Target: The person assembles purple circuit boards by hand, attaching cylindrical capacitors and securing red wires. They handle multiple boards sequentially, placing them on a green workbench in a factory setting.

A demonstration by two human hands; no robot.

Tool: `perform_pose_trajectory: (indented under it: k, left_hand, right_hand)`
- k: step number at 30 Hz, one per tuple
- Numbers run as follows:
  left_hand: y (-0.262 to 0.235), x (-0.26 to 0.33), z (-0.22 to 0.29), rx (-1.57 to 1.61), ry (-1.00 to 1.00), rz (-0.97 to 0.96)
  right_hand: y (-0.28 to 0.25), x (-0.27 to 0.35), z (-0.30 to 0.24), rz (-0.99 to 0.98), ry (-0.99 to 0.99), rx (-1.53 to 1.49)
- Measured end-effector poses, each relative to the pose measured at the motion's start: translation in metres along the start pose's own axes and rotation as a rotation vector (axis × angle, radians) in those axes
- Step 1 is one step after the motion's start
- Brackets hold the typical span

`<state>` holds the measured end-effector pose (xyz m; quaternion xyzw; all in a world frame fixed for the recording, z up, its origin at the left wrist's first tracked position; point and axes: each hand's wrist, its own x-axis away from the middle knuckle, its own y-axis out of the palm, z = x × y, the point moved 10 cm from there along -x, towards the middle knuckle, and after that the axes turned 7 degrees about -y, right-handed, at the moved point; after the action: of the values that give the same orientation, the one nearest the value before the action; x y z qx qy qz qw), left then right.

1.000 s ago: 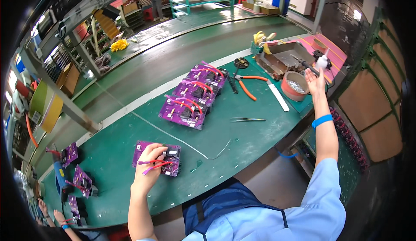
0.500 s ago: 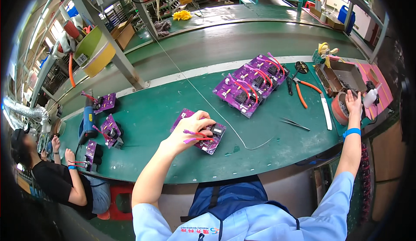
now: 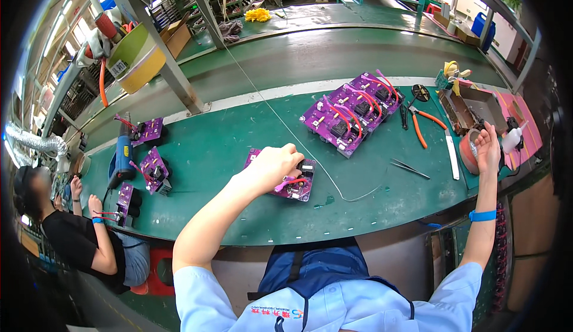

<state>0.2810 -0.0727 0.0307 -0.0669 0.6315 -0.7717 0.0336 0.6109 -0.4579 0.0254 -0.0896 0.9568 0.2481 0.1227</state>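
On the green bench in front of me lies a purple circuit board [image 3: 303, 190] with red wire leads. My left hand [image 3: 276, 166] is over it, fingers curled down around the parts on its top and partly hiding them. At the far right, my right hand [image 3: 489, 147] is raised beside a salmon-coloured round tub [image 3: 468, 157], its fingers stretched out and apart. No object shows in that hand. Several joined purple boards [image 3: 352, 114] with red leads lie farther back, right of the board under my left hand.
Orange-handled pliers [image 3: 419, 130], a white blade-like strip [image 3: 452, 156] and tweezers [image 3: 410, 169] lie toward the right. A brown tray [image 3: 459, 112] stands behind the tub. Leftward are more boards [image 3: 156, 171], a blue heat gun [image 3: 123, 156] and a seated co-worker [image 3: 80, 236]. Thin wire [image 3: 280, 134] crosses the bench.
My right hand has shifted off the round tub toward its right side, fingers lifted. My left hand stays on the circuit board, with its fingers farther over the parts. The whole view has shifted slightly.
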Motion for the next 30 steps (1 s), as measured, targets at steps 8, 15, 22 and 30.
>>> perform_pose_trajectory:
  k: [8,15,22,30]
  left_hand:
    - [-0.026,0.013,-0.063,0.51,-0.16,0.342]
    - [-0.004,0.071,-0.207,0.755,-0.666,0.649]
    - [0.059,0.045,-0.164,1.452,-0.514,0.419]
    - [0.078,0.04,-0.13,1.765,-0.449,0.253]
  right_hand:
    - [0.106,0.073,0.006,-0.378,-0.046,0.209]
    - [0.199,0.163,0.027,-0.792,-0.013,0.521]
    - [0.31,0.265,0.019,-1.109,-0.688,0.662]
    - [0.343,0.299,0.046,-0.947,-0.763,0.864]
